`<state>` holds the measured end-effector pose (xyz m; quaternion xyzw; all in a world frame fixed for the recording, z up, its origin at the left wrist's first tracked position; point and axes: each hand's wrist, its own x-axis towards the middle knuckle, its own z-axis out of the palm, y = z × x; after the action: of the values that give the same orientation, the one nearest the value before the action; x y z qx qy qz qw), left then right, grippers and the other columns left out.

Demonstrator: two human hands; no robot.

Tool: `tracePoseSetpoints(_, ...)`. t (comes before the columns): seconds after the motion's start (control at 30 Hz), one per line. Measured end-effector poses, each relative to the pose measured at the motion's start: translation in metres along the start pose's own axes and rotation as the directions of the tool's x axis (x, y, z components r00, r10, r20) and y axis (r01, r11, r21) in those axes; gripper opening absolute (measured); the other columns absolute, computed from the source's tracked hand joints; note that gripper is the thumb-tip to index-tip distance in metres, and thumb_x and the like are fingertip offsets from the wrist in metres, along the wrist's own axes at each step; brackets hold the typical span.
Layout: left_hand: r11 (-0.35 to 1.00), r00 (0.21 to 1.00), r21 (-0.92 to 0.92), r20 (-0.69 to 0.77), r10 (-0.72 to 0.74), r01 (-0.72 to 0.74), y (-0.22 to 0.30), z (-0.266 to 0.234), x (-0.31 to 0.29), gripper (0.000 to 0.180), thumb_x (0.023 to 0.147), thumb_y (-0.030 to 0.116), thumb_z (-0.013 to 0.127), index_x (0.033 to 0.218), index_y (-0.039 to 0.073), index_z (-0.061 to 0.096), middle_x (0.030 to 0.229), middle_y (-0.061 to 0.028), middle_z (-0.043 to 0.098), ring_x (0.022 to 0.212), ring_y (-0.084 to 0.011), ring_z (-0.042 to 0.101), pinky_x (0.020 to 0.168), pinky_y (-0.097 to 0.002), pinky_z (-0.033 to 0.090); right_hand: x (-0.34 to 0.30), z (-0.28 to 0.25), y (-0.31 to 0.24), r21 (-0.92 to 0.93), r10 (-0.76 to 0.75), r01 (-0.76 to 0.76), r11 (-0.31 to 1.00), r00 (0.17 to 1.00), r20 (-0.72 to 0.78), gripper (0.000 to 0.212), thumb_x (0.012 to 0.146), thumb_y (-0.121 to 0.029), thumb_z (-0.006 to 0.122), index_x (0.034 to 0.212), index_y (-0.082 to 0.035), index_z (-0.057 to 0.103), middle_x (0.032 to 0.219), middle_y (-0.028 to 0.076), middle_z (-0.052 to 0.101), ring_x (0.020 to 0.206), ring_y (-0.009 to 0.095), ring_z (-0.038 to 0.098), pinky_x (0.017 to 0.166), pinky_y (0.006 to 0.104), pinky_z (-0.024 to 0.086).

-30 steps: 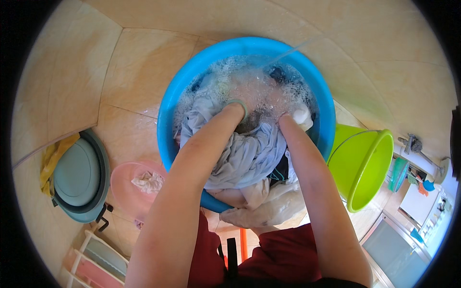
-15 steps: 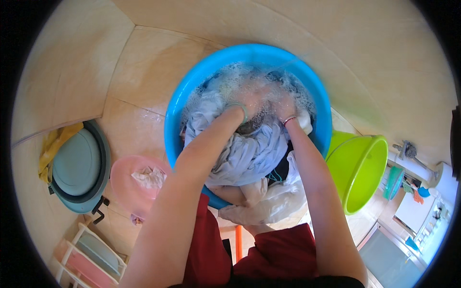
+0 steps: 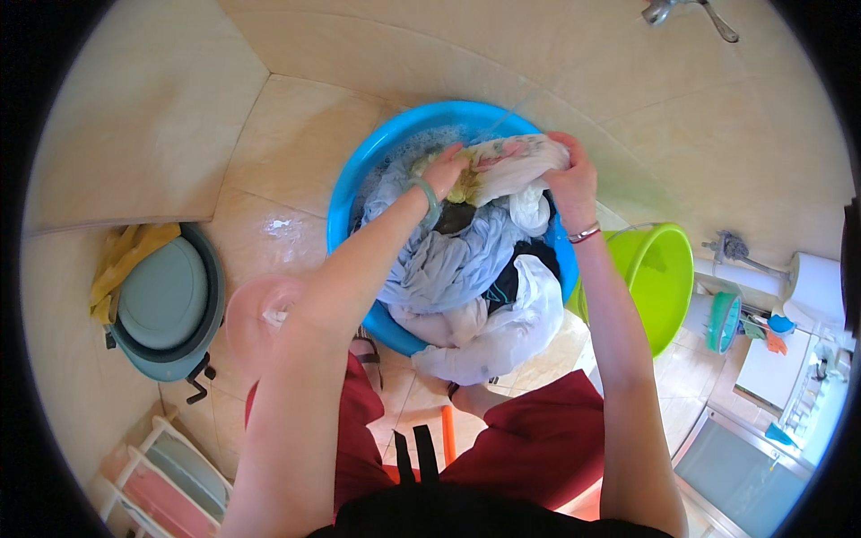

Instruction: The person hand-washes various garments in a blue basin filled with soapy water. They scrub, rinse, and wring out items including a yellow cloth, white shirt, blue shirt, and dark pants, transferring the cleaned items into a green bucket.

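A large blue basin [image 3: 345, 211] holds laundry in foamy water. Above its far side, a wet white cloth with a pink pattern [image 3: 516, 161] is stretched between my hands. My right hand [image 3: 574, 184] grips its right end, thumb and fingers closed round it. My left hand [image 3: 439, 172] is closed on the other side, where a yellowish piece of cloth [image 3: 464, 184] bunches up; some fingertips are hidden. Beneath lie a light blue-grey garment [image 3: 453, 260] and a black cloth [image 3: 504, 285]. A sheer white cloth [image 3: 525, 318] drapes over the basin's near rim.
A lime-green bucket [image 3: 662, 287] stands right of the basin, a pink basin [image 3: 244, 314] to the left. Farther left are stacked grey-green tubs [image 3: 161, 291] with a yellow cloth [image 3: 134, 255]. A metal tap [image 3: 659, 11] juts from the far wall, and a white rack [image 3: 134, 475] stands lower left.
Both hands have come up out of the foamy water, lifting the patterned white cloth. My right hand has moved right, stretching it. The view has shifted, bringing the tap into sight.
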<state>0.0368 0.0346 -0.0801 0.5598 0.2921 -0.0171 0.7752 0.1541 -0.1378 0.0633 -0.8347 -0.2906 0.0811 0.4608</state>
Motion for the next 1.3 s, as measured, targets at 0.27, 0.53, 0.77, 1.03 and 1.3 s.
tracePoseSetpoints(0.27,0.674,0.963,-0.714,0.002,-0.268,0.189,0.045,0.080,-0.076,0.076,0.090,0.057,0.057,0.148,0.024,0.021,0.147,-0.0099,0.036,0.135,-0.0362,0.035,0.101,-0.0662,0.035,-0.014,-0.057,-0.090,0.432,0.024,0.024,0.901,0.994,-0.103,0.055,0.065,0.012,0.053,0.118,-0.003,0.060,0.102,0.008,0.064,0.094,0.014,0.061,0.085,0.0250,0.047)
tracePoseSetpoints(0.53,0.429,0.959,-0.865,0.182,-0.216,0.260,0.022,0.092,-0.103,0.085,0.083,0.071,0.054,0.145,0.016,0.036,0.148,-0.0146,0.036,0.134,-0.0395,0.036,0.105,-0.0589,0.037,-0.070,-0.052,-0.096,0.419,-0.103,0.135,0.898,0.990,-0.098,0.047,0.072,0.009,0.058,0.118,-0.003,0.059,0.108,0.006,0.062,0.096,0.013,0.059,0.085,0.0247,0.048)
tracePoseSetpoints(0.77,0.251,0.965,-0.932,0.260,-0.032,0.260,0.022,0.127,-0.167,0.068,0.090,0.065,0.049,0.123,0.006,0.056,0.119,-0.0149,0.062,0.111,-0.0318,0.060,0.098,-0.0431,0.047,-0.155,-0.020,-0.078,-0.064,-0.174,0.179,0.982,0.982,0.075,0.047,0.063,0.008,0.058,0.107,-0.006,0.062,0.102,0.015,0.060,0.093,0.034,0.055,0.085,0.0386,0.046)
tracePoseSetpoints(1.03,-0.123,0.915,-0.926,0.374,-0.153,0.358,0.033,0.129,-0.187,0.033,0.089,0.025,0.064,0.110,0.001,0.057,0.101,-0.0140,0.065,0.090,-0.0264,0.064,0.090,-0.0405,0.051,-0.195,-0.052,-0.063,0.446,0.292,-0.241,0.862,0.955,-0.049,0.037,0.087,-0.028,0.069,0.115,-0.005,0.060,0.108,0.010,0.064,0.103,0.023,0.057,0.092,0.0363,0.042)
tracePoseSetpoints(1.3,-0.431,0.968,-0.868,0.244,0.059,0.246,0.087,0.167,-0.220,0.051,0.089,0.022,0.062,0.131,-0.002,0.045,0.122,-0.0166,0.056,0.098,-0.0218,0.059,0.092,-0.0376,0.049,-0.181,0.024,-0.093,0.852,0.481,-0.465,-0.239,0.706,0.520,0.059,0.092,-0.039,0.055,0.140,-0.010,0.038,0.142,0.018,0.043,0.121,0.033,0.051,0.099,0.0487,0.038)
